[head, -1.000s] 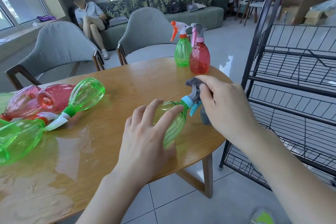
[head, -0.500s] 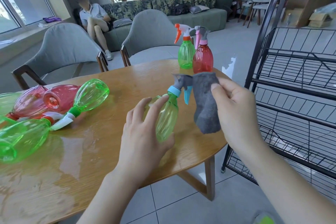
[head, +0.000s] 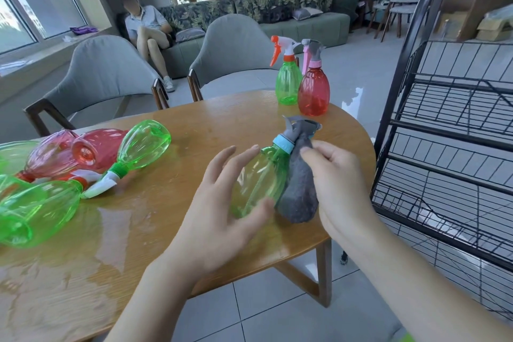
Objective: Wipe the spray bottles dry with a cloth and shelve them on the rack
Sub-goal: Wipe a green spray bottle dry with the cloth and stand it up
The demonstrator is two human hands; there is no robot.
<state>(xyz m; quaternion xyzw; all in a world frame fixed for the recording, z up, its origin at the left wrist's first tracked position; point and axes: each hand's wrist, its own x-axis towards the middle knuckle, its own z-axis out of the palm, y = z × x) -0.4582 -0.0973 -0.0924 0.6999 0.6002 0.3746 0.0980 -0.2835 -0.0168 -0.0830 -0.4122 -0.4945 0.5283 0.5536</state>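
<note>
Over the table's [head: 172, 108] near right edge: one green bottle [head: 258, 178], clear plastic, blue collar, grey trigger head, held tilted with head up and away. Left hand [head: 219, 203] cups the belly, thumb beneath, fingers spread over the top and only loosely curled. Right hand [head: 337, 186] pinches a grey cloth [head: 298, 191] against the bottle's right flank, the cloth running up to the trigger. Judged handling: appears empty, so light; thin-walled, likely to flex under a hard squeeze; smooth and probably wet, so slippery at the belly. Best hold is probably the neck below the collar, or the ribbed belly with thumb opposed; the trigger looks a poor carrying point, since it may pivot. Cloth: soft, limp, conforms to ribs. Upright at the far edge: one green bottle with orange trigger [head: 288, 83], one red bottle [head: 313, 91], touching or nearly so. Lying at left in a heap: several more green and red bottles [head: 144, 144], water pooled on the wood near them. Rack [head: 455, 125]: black wire, just right of the table, visible shelves without bottles. Behind: two grey chairs [head: 105, 72].
</note>
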